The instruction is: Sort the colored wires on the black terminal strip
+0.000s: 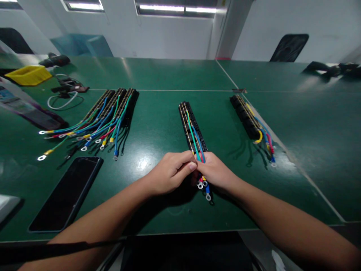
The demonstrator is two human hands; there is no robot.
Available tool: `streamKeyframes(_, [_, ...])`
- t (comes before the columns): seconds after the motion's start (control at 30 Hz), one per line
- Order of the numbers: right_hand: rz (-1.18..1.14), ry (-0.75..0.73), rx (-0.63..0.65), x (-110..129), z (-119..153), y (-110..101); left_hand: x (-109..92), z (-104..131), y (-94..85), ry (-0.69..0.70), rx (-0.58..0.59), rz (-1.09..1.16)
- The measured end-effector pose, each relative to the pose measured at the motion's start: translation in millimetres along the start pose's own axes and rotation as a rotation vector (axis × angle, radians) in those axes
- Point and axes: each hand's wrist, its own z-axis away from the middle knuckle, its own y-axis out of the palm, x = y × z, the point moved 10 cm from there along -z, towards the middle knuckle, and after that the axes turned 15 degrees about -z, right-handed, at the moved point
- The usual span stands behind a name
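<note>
A long black terminal strip [186, 124] with brass-coloured metal parts lies in front of me, its far end pointing away. Green and blue wires [196, 143] run along it toward me. Both hands meet around this wire bundle at the strip's near end. My left hand [176, 170] is closed, thumb and forefinger pressed together on the wires. From the other side, my right hand [216, 169] wraps the same bundle, its fingers mostly hidden. Below the hands, several ring terminals [205, 185] with red, yellow and blue sleeves stick out.
Left of centre lie several similar wired strips [120, 107], side by side. Another wired strip [244, 114] is on the right. A black phone [67, 194] rests near the front left edge of the green table [158, 124]. Beyond it are a cable [63, 101] and a yellow bin [29, 75].
</note>
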Motion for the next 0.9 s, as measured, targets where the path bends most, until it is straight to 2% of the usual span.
streamKeyframes(0.17, [-0.056,0.018,-0.02,-3,1,-2,-5,2,-1.2,0.06,-0.012,-0.032])
streamKeyframes(0.43, [0.052,-0.025,0.008,1,1,2,-1,-1,4.4,-0.011,0.064,0.01])
streamKeyframes(0.7, [-0.15,0.062,-0.056,-9,1,-4,-7,4,4.0,0.075,0.064,-0.065])
streamKeyframes(0.9, [-0.048,0.022,0.025,-5,0,1,-3,0,1.1,-0.008,0.041,-0.014])
